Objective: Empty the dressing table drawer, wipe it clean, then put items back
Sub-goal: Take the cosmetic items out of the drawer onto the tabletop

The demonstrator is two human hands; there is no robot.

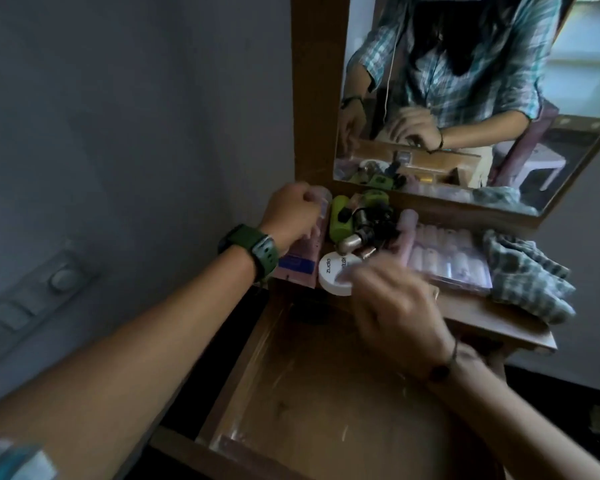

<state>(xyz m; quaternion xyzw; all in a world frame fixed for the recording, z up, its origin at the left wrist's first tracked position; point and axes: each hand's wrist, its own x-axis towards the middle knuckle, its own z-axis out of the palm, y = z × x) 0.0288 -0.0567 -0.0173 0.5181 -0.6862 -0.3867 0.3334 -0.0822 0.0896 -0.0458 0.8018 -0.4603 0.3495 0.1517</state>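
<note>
Where motion blurs it, right hand (pixel 392 299) hides white jar (pixel 333 275).

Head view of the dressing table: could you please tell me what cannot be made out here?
- Right hand: motion-blurred over the round white jar; its grip is unclear.
- Left hand: fingers curl around a blurred pale pink item, not identifiable.
- Open wooden drawer: its far end lies in shadow under the tabletop, with the right arm across one corner.
- Jar label: partly covered by fingers.

Grey wall (pixel 136 98) with switch panel (pixel 32 299); wood-framed mirror (pixel 465 98) above.
</note>
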